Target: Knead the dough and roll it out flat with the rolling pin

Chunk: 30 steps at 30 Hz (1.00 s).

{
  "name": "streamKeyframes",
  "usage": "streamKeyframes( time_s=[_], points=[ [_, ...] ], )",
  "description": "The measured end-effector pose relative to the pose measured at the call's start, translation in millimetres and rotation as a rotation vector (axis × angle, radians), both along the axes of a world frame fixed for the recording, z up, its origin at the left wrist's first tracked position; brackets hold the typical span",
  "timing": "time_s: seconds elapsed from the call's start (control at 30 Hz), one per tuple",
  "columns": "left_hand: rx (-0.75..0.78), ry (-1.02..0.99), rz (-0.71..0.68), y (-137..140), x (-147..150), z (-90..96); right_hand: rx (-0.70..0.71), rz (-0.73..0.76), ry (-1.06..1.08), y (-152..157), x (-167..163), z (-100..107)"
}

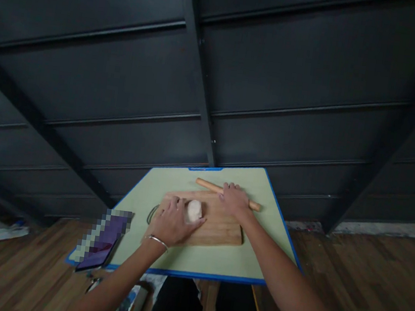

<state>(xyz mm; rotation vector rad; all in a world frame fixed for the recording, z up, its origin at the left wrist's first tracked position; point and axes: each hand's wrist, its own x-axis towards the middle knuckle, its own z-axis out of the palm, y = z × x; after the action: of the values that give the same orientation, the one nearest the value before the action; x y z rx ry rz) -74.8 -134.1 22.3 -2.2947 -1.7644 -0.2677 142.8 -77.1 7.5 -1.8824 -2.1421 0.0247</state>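
A pale lump of dough (194, 211) rests on the wooden cutting board (221, 223). My left hand (175, 221), with a bangle at its wrist, is curved around the dough's near left side, thumb on one side and fingers on the other. Behind the board's far right part lies a light wooden rolling pin (209, 185), angled across the table. My right hand (234, 200) is wrapped over its middle, and both ends of the pin stick out past the hand.
The pale green table (212, 265) has a blue rim. A tablet or phone (102, 243), partly pixelated, lies at its left edge. A dark loop (152, 214) shows at the board's left end. A dark panelled metal wall (144, 81) stands behind the table.
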Motion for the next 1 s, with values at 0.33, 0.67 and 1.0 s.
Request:
streamKeyframes(
  time_s=[0.33,0.67,1.0],
  points=[
    [-0.201,-0.038,-0.092,1.2,4.7,6.0,0.021,0.007,-0.030,1.1,-0.3,-3.3],
    [-0.167,-0.068,-0.342,7.8,-40.2,24.5,-0.004,0.013,-0.046,-1.6,0.4,-0.8],
    [-0.419,-0.604,-0.430,-8.5,-4.0,12.2,-0.022,0.019,-0.103,-0.1,0.6,3.7]
  ],
)
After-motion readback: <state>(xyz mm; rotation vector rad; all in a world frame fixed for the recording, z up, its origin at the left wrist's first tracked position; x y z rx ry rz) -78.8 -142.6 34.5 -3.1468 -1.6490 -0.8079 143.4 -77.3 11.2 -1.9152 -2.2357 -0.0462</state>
